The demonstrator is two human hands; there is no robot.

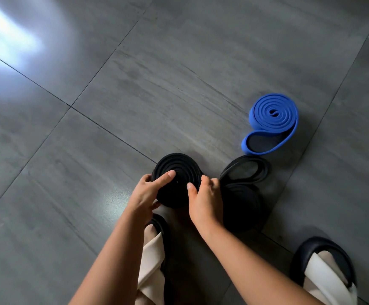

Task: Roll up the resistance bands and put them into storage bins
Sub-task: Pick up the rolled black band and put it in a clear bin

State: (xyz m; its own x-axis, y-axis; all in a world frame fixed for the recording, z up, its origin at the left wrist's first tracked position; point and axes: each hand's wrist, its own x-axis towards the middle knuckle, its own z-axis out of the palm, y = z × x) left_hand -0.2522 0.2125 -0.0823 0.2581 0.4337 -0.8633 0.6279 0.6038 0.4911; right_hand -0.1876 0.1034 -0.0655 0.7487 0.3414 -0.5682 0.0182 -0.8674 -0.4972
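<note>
as hands (145,192) (204,199) grip it, black band (179,166) sits coiled

Matt black rubbery band (177,172), matt blue rubbery band (272,119), glossy grey tiled floor (135,84)

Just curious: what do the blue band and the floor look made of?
Blue band: probably rubber or latex, matte, coiled in flexible layers with a loose loop. Floor: seemingly stone-look tile, smooth, semi-glossy, with grout lines and a light reflection.

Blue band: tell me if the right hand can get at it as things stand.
Probably, once freed: the blue band lies uncovered on the floor ahead, nothing on it, but the right hand is gripping the black roll.
</note>
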